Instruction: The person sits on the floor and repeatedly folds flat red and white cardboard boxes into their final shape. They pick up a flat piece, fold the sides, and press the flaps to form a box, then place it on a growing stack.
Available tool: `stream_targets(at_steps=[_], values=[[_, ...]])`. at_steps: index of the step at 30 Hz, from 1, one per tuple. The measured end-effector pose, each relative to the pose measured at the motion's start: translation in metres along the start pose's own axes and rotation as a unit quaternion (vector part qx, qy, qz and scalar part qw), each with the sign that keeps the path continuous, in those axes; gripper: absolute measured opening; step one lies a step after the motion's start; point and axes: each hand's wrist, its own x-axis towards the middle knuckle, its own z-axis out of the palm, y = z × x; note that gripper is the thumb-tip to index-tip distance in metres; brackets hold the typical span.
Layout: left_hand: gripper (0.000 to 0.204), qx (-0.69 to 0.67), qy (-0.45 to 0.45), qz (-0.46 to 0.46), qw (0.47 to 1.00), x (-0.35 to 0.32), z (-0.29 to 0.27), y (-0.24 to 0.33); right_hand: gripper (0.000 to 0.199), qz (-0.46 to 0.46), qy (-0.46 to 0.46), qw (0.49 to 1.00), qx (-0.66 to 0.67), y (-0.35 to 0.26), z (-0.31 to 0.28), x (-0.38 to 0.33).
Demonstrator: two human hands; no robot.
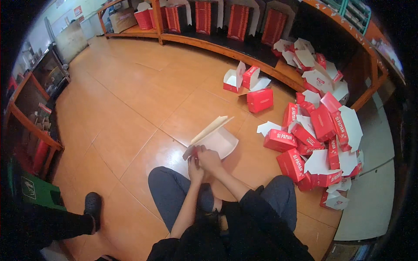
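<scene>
On the orange floor (130, 104), seen from the head camera, sits a person (204, 239). The left hand (195, 170) and the right hand (210, 159) are close together in front of the body. Their grip looks closed on a small piece of card (188, 152); its folds are hard to see. If they squeeze too hard, the card could crease wrong or rip. Pale card sheets (224, 143) are just past the hands, and a bump from an arm might make them slide.

To the right is a messy heap of red boxes (322, 124). Many lean on each other, so a knock could make some tumble. Near the shelf (237, 53), one open box (230, 88) shows a white inside with nothing seen in it. Many other insides are hidden.
</scene>
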Motion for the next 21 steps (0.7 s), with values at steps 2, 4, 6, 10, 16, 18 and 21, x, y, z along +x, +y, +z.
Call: stream_targets(at_steps=[2,4,6,10,16,18,21], values=[[0.051,0.042,-0.005,0.027,0.999,-0.001,-0.003,0.009,0.040,-0.009,0.004,1.000,-0.024,0.004,0.003,-0.002],[0.053,0.066,-0.001,-0.014,0.998,-0.003,-0.007,0.021,0.041,-0.019,0.003,0.999,-0.039,0.006,0.008,-0.005],[0.058,0.097,-0.010,-0.054,0.994,-0.006,-0.012,0.033,0.039,-0.020,-0.003,0.999,-0.046,0.008,0.013,-0.008],[0.072,0.147,-0.026,-0.096,0.984,-0.012,-0.018,0.053,0.034,-0.050,-0.022,0.996,-0.070,0.012,0.022,-0.008],[0.097,0.103,-0.049,-0.048,0.992,-0.007,-0.017,0.051,0.027,-0.074,-0.031,0.996,-0.041,0.019,0.023,0.002],[0.097,0.088,-0.061,-0.033,0.994,-0.006,-0.014,0.046,0.026,-0.065,-0.009,0.997,-0.025,0.019,0.025,0.002],[0.090,0.115,-0.079,-0.006,0.990,-0.006,-0.010,0.040,0.025,-0.049,0.016,0.999,-0.004,0.017,0.030,-0.003]])
